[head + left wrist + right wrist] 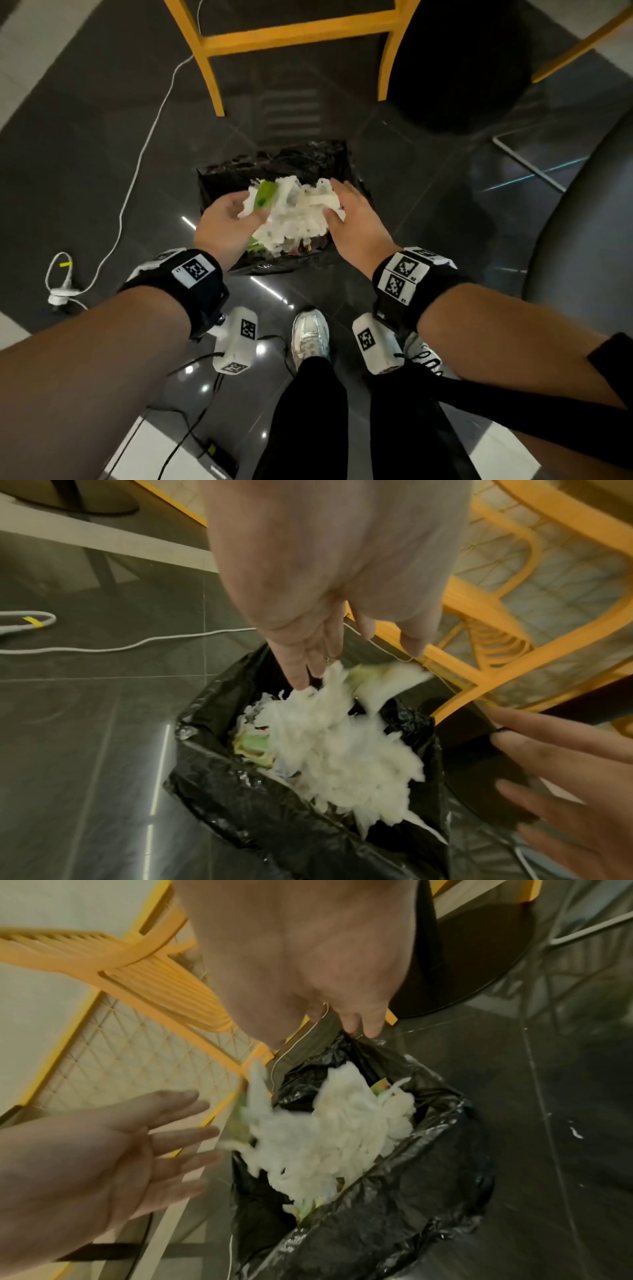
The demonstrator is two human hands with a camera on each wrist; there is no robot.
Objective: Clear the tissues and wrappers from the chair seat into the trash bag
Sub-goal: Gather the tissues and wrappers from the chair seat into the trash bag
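Both hands were over the black trash bag (239,171), which sat open-mouthed on the dark tiled floor (85,154) in front of the yellow chair (294,31). The left hand (226,219) was palm-up with fingers straight and spread, holding nothing firmly; its fingertips (301,680) just touched the top of the tissues (298,212). The right hand (352,219) was also slack, fingers extended and apart, resting against the right edge of the wad. The white tissues were a crumpled, blurred mass at the bag's mouth, partly inside it in both wrist views; whether they were dropping or already settled could not be told through the blur. A green wrapper (265,193) showed at the wad's upper left, with another green scrap (255,744) lower in the bag. No print on the wrappers was legible.

Readable writing: only the square black-and-white coded tags on the wrist straps, with tiny letters beside them too small to read surely, possibly "L1" on the left strap (191,270).

A white cable (150,137) ran across the floor to a plug at the left. A silver sneaker (310,335) stood just below the bag.
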